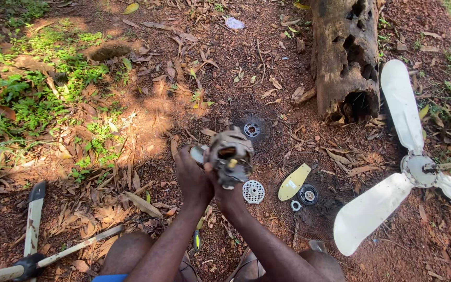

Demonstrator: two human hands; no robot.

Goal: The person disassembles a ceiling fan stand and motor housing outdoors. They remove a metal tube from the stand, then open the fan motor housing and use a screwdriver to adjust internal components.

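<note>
Above bare soil, both hands (207, 180) apparently clasp fan motor (229, 155).

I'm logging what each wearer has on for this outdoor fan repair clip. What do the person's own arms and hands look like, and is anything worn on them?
Both forearms are bare up to the frame edge: no sleeves, gloves, watch or bands visible. The left hand and right hand are bare too, no rings that I can make out.
</note>
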